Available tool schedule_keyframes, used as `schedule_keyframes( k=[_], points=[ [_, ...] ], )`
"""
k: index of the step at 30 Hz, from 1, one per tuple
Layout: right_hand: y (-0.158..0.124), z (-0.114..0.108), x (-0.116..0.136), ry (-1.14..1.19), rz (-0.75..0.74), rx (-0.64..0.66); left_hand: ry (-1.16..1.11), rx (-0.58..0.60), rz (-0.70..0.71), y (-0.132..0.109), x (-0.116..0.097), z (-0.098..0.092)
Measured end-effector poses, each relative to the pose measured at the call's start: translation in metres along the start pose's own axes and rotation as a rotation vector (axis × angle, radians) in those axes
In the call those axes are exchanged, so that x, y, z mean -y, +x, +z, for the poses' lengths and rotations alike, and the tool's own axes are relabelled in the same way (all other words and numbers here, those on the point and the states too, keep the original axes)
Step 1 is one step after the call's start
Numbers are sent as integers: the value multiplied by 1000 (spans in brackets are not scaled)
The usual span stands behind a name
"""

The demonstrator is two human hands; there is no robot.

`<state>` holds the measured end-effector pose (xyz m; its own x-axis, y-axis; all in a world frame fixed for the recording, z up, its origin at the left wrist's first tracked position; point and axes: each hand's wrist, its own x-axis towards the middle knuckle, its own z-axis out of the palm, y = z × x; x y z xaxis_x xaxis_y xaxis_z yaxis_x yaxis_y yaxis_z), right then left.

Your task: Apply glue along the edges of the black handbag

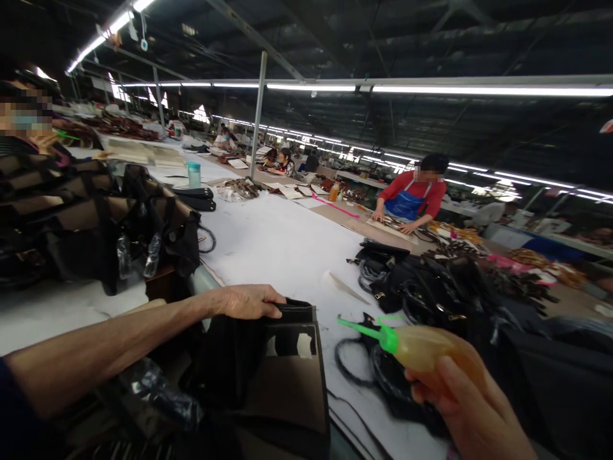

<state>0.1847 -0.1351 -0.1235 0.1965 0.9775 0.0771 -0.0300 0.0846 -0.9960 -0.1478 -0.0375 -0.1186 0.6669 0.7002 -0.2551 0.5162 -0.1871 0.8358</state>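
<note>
My left hand [251, 301] is closed on the top edge of a black bag [287, 396], which stands at the near edge of the table. The bag's brown inner side faces up toward me, with dark and white patches near its top. In my right hand [472, 390] is a squeeze bottle [421, 345] of amber liquid, its green cap and long thin nozzle pointing left. The nozzle tip is apart from the bag, a little to its right. Beneath the bottle lie black looped handles [359, 361].
Many black bags [96, 217] stand crowded on the left, and more black bag pieces [421, 281] are heaped on the right. A teal-lidded cup [194, 174] stands on the white tabletop [272, 236]. Across the table a person in red [412, 195] handles pieces; another person sits far left.
</note>
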Motion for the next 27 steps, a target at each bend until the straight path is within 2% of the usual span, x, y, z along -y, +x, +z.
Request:
schedule_keyframes(
  k=[3,9,14,27],
  points=[
    [0,8,4,-230,-110,43,2,48,-24,-4,11,6],
    [-1,25,10,-487,-155,7,-47,147,-60,-12,20,8],
    [2,29,10,-564,-228,4,-120,187,-83,-18,20,11],
    [-2,37,5,-645,-274,31,-204,224,-108,-17,25,16]
  ],
)
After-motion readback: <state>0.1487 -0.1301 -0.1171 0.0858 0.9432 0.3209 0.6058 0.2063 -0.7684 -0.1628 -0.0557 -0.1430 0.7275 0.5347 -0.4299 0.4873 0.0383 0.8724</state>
